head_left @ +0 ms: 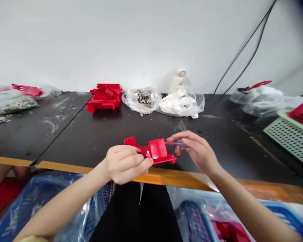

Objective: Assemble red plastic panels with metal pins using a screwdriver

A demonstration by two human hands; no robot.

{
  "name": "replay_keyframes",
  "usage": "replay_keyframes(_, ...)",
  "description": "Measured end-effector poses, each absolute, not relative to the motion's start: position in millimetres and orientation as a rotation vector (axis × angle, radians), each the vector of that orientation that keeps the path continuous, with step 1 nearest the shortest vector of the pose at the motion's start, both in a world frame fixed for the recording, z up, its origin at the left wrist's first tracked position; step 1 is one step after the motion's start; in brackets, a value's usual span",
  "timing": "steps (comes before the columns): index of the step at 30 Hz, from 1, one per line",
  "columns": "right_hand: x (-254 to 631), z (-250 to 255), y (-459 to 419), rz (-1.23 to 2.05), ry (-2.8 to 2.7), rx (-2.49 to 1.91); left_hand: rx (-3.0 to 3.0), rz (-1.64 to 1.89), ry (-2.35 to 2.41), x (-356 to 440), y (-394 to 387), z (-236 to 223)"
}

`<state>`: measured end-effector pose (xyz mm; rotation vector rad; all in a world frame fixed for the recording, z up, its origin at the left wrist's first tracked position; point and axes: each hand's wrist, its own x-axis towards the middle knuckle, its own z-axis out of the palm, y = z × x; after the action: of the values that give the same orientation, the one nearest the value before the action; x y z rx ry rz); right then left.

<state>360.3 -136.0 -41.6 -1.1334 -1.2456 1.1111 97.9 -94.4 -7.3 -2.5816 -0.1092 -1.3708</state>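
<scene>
My left hand (127, 163) is closed around the left part of a red plastic part (158, 149), which it holds up over the table's front edge. Between the thumb and fingers of my right hand (195, 148) is a slim, pen-like tool (179, 144) with a dark, partly see-through body and a red tip. That tip points left, close to the upper right edge of the red part; whether it touches I cannot tell. A small bright spot shows on the red part beside my left fingers.
Red plastic parts (104, 97) are stacked at the back. Beside them lie a clear bag of small metal pieces (144, 98) and a bag of white pieces (181, 102). A pale green basket (290, 134) stands right. Blue crates (22, 205) sit below the black table (108, 131).
</scene>
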Motion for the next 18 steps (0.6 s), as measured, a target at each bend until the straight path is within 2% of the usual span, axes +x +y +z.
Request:
replay_keyframes(6, 379.1, -58.6, -145.7, 1.344, -1.164, -1.412, -2.911, -1.231, -0.002, 104.9, -81.7, -12.3)
replay_keyframes(12, 382.1, -56.2, -147.1, 1.316, -1.061, -1.590, -2.986, -1.252, 0.254, 109.7, -65.5, -28.4)
replay_keyframes(18, 369.8, -34.0, -147.4, 1.280, -1.258, -1.443, -3.465, -0.746, 0.201, 106.9, -57.2, -50.2)
